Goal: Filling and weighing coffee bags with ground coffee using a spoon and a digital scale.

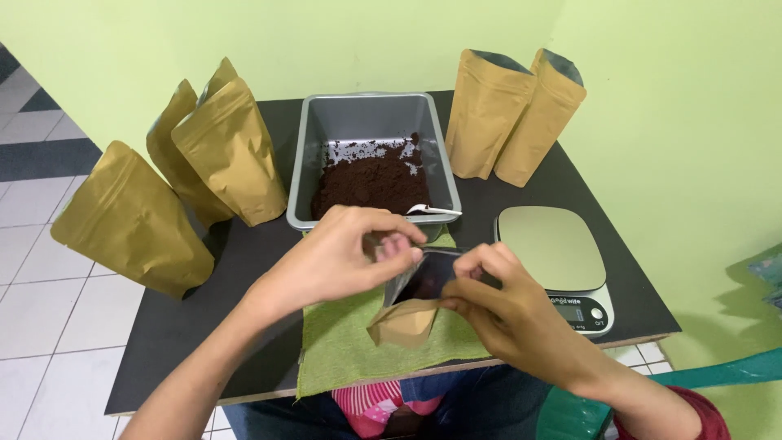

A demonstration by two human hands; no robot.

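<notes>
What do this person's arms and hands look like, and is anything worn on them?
Both hands are bare: no gloves, rings or watch show on the left hand or the right hand. The left forearm is uncovered as far as the frame shows. A dark red sleeve covers the right arm near the elbow.

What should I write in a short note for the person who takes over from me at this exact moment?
Left hand and right hand both grip the open mouth of a kraft pouch over the green cloth. Dark contents show inside; how full, unclear.
Grey tray of dark powder, white spoon on its rim.
Scale on the right, nothing on it.
Done: pouch opened.
Left: weighing and closing, probably.
</notes>
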